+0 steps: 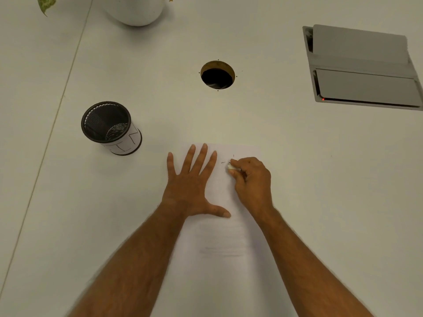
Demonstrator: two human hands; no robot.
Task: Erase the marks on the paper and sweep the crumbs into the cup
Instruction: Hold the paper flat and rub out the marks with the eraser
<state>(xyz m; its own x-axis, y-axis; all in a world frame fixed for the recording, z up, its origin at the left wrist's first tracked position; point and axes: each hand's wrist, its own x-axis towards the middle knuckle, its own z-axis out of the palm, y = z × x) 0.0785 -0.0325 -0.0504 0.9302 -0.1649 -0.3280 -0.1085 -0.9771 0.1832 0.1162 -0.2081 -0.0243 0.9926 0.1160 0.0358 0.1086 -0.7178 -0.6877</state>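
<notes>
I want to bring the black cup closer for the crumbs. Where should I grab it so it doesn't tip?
Grab the cup around its round side wall, about midway up, probably from its right, the side facing the paper. It stands upright with its open mouth up and has no handle, so fingers wrapped round the wall should hold it steady. The left hand, pressed flat on the paper, is nearest.

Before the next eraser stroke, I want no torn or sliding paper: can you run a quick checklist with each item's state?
1. Left hand flat on the paper, pinning it: ok.
2. Right hand pinching the eraser: ok.
3. Eraser beside the remaining marks: ok.
4. All marks erased: not ok, small strokes remain.
5. Cup upright, mouth open, left of the paper: ok.
6. Crumbs gathered for sweeping: cannot tell, too small to see.
</notes>
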